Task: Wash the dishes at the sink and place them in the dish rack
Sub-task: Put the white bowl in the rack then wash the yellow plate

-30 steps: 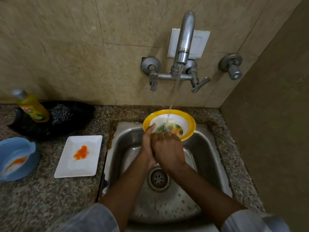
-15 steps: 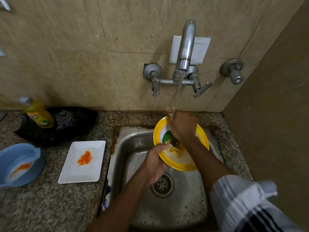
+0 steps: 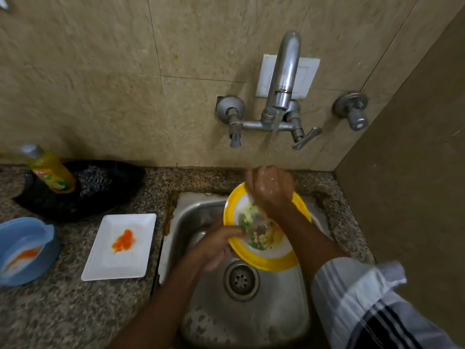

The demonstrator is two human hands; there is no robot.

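**A dirty yellow plate under the running tap**

I see a round plate (image 3: 266,258) with a bright yellow rim and a white middle. It is tilted over the steel sink (image 3: 251,318), above the drain (image 3: 241,280) and toward the back wall. Bits of green and pale yellow food are stuck in the middle of it, with some brown bits too.

My left hand (image 3: 219,245) holds the plate at its left edge. The fingers are curled round the rim and pinch it, with the fingertips lying on the white part next to the food. The thumb I cannot see well.

My right hand (image 3: 270,188) is at the far side of the plate, right under the water. The water (image 3: 270,144) falls from the tap (image 3: 284,79) and lands on the back of this hand. The fingers point down and away from me, so I cannot tell if they are spread or pressed together, or if they hold the far rim. A striped sleeve (image 3: 364,306) covers that arm near my elbow.

On the stone counter (image 3: 63,311) to the left lies a white square plate (image 3: 120,248) with an orange smear. Beside it is a blue bowl (image 3: 25,250) with orange sauce inside. Behind them stands a yellow soap bottle (image 3: 50,170), in front of a black dish (image 3: 83,192) with a steel scrubber (image 3: 97,180) in it.
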